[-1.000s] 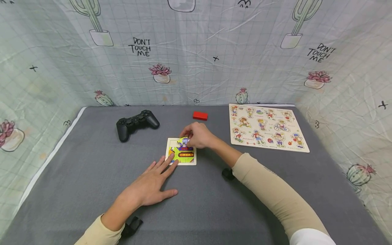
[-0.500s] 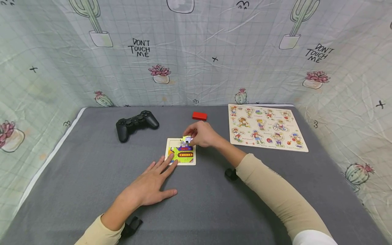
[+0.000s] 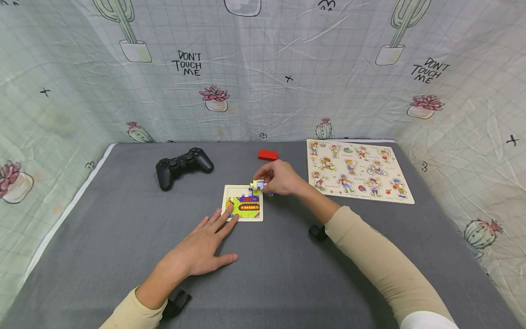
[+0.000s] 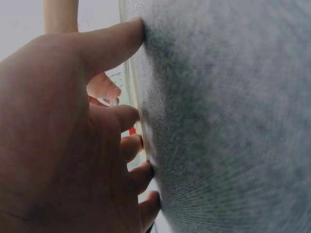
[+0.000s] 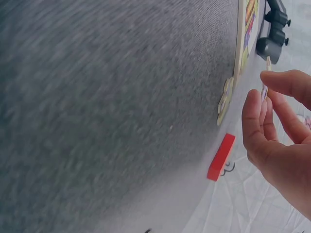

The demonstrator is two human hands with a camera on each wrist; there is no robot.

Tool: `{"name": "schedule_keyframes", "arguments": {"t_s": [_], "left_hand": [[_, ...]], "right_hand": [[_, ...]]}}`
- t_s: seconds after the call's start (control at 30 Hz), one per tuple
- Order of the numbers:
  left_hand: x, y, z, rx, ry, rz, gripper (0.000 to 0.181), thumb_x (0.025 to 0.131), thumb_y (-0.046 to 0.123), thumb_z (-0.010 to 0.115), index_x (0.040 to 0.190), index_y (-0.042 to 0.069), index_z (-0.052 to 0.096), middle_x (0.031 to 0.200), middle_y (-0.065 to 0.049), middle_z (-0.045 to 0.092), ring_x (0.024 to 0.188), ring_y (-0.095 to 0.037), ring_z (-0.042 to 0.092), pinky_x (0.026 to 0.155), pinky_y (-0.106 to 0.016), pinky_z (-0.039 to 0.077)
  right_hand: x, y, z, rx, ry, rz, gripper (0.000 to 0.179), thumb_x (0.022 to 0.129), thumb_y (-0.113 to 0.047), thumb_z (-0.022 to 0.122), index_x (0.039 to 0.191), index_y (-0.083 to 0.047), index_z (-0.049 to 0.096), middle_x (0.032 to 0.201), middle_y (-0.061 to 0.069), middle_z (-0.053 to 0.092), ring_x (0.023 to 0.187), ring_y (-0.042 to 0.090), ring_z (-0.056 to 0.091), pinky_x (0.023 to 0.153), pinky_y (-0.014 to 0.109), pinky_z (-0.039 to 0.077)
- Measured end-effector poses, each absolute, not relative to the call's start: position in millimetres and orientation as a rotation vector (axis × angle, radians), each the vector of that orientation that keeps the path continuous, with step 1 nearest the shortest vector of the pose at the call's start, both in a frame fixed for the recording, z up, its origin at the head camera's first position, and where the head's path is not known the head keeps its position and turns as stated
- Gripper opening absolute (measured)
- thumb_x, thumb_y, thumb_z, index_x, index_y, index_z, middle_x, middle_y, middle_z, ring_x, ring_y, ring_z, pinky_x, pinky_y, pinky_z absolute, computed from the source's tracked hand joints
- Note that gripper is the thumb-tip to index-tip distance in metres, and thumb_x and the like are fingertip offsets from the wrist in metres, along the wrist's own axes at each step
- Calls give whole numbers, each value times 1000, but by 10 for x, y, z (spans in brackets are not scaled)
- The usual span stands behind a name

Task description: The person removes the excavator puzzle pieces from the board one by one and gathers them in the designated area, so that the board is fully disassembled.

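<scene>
A small square jigsaw puzzle with a pale wooden frame and a colourful vehicle picture lies mid-table; its top left part shows bare wood. Spread flat, my left hand rests with two fingertips on the puzzle's lower left and its thumb on the cloth. My right hand pinches a yellow and lilac puzzle piece between thumb and fingers, raised over the frame's top right corner. In the right wrist view the pinched piece appears edge-on. A loose puzzle piece lies on the cloth beside the frame, mostly hidden under the hand in the head view.
Behind the right hand lies a red block. A black game controller is at the back left. On the right is a large wooden picture board with figures of children. A printed curtain encloses the grey table.
My right hand has moved right and slightly back with the pinched piece, off the puzzle's upper middle to its top right corner. My left hand stays in place.
</scene>
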State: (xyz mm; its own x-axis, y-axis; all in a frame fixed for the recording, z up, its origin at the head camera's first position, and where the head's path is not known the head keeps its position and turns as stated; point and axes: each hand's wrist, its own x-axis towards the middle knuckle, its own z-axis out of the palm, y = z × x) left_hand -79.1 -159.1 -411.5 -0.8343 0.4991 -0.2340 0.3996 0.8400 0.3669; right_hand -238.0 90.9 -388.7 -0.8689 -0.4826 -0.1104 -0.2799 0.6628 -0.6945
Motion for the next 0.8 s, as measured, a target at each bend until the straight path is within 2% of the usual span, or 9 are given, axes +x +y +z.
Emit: {"name": "schedule_keyframes", "arguments": {"t_s": [0.8], "left_hand": [[-789, -1607, -4127, 699, 2711, 446, 92, 96, 58, 68, 166, 14, 27, 177, -5, 7, 162, -38, 15, 128, -60, 19]], "right_hand": [[-2376, 1263, -3918, -582, 2594, -1022, 37, 78, 6, 80, 112, -8, 80, 104, 6, 79, 86, 15, 69, 75, 26, 54]]}}
